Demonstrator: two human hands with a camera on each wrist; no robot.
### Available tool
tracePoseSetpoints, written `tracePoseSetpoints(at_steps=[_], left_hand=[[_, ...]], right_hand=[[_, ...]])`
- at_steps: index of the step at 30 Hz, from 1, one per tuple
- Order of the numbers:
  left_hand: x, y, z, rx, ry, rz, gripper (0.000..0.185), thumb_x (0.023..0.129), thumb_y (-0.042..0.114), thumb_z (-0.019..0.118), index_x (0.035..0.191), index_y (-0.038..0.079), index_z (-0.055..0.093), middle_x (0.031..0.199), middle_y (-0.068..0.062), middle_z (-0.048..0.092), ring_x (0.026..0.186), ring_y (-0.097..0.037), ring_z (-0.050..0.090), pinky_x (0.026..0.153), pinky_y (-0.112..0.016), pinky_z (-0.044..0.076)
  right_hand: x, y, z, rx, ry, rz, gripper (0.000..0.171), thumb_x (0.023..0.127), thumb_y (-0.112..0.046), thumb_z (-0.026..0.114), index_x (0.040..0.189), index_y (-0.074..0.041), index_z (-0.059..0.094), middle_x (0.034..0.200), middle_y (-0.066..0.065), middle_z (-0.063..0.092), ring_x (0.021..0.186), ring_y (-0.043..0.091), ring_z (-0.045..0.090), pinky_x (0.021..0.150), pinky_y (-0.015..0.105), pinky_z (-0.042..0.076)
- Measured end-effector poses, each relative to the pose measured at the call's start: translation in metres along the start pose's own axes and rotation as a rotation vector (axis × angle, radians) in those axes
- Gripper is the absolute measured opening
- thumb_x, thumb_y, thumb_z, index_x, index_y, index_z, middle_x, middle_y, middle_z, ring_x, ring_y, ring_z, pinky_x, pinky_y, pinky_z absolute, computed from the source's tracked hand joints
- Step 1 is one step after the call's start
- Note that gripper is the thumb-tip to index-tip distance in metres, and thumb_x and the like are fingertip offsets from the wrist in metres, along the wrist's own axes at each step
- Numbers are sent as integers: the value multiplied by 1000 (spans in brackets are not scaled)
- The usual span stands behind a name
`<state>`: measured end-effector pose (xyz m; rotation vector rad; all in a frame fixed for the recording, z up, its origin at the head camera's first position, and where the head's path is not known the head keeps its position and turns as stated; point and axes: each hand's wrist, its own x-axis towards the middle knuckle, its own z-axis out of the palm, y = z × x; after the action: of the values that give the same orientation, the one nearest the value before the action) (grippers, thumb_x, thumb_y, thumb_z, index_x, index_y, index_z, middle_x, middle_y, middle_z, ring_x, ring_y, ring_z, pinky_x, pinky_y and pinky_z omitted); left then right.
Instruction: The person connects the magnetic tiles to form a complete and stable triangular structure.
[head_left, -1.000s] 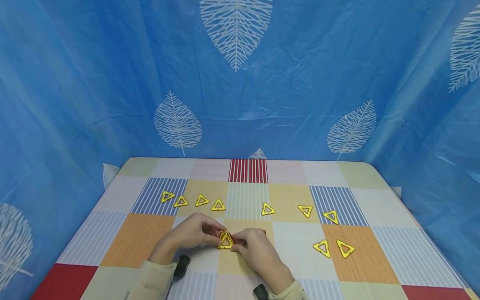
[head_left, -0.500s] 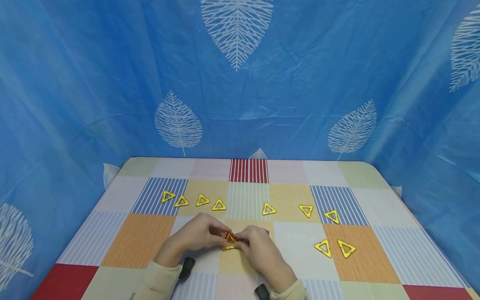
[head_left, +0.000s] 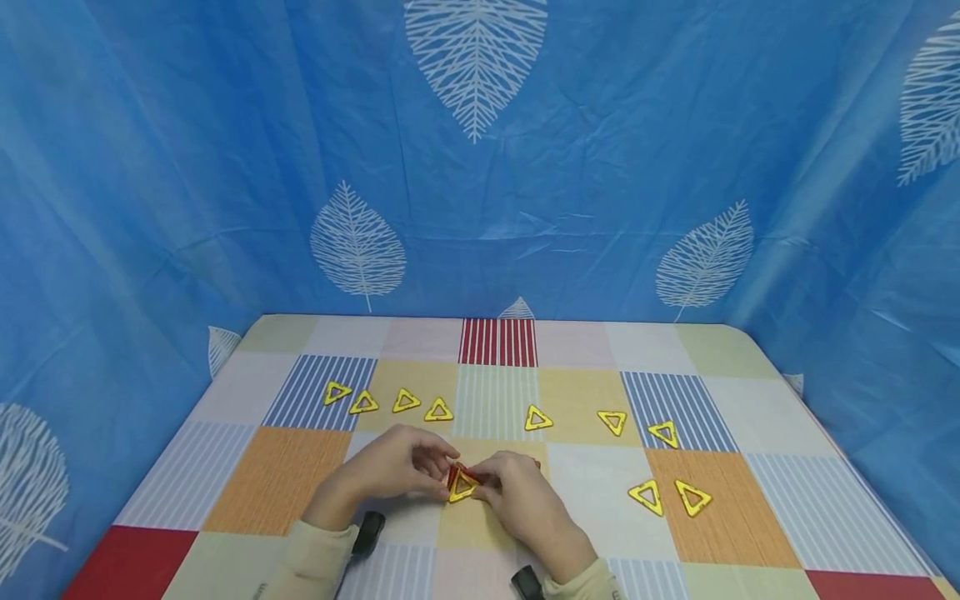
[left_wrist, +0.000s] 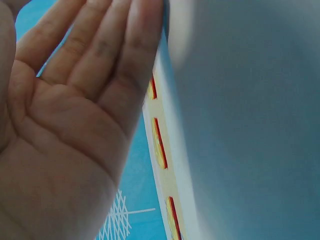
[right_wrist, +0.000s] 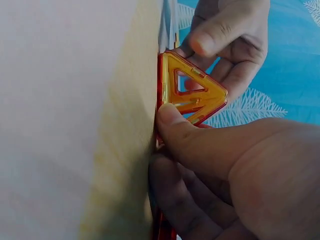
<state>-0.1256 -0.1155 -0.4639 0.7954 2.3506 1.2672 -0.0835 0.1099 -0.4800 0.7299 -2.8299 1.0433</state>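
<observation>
Head: right hand (head_left: 517, 498) pinches a yellow triangle tile (head_left: 462, 496) over the desk (head_left: 592, 483); sleeve (head_left: 311, 562) lettering illegible. Left wrist: left hand (left_wrist: 75, 115) fingers (left_wrist: 100, 55) loosely extended, gripping nothing. Right wrist: tile upright, between both hands.

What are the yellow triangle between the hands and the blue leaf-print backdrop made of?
The yellow triangle looks like glossy, see-through plastic: the right-wrist view shows a glassy amber tone and bright glints on its frame. The blue backdrop seems a thin, slightly shiny sheet, given its creases and pale highlights; whether it's fabric or plastic, I can't tell.
</observation>
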Motion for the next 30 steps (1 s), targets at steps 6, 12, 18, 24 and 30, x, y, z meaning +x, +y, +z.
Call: tracePoseSetpoints(at_steps=[6,12,18,24,30], left_hand=[[2,0,3,95,-41,16,55,77,12,89,127,13,68,109,7,64,88,-17,55,75,-30,48],[5,-1,8,157,-32,34,51,78,13,89,124,15,69,100,12,61,86,-14,54,74,-29,47],[5,-1,9,225,-4,37,38,82,13,86,117,10,73,92,10,58,80,-12,52,70,-27,47],[6,2,12,252,49,-12,27,84,19,84,108,11,75,86,7,58,75,-11,52,66,-27,47],[6,6,14,229,86,-51,25,83,18,84,105,11,74,86,8,59,76,-13,54,67,-27,47]], right_hand=[[0,1,-1,-4,7,7,25,81,-7,83,105,-4,76,93,0,71,79,3,59,74,30,51],[1,2,-6,70,32,1,29,78,-1,85,105,1,73,86,0,66,74,4,59,66,24,52],[3,7,-22,162,100,24,30,79,-1,84,107,0,74,90,4,69,74,6,64,66,25,54],[3,17,-42,171,211,106,32,76,-6,88,105,-3,76,87,1,69,72,6,63,66,25,54],[9,33,-60,221,289,172,31,76,-4,88,105,-4,76,88,3,70,76,12,65,68,27,55]])
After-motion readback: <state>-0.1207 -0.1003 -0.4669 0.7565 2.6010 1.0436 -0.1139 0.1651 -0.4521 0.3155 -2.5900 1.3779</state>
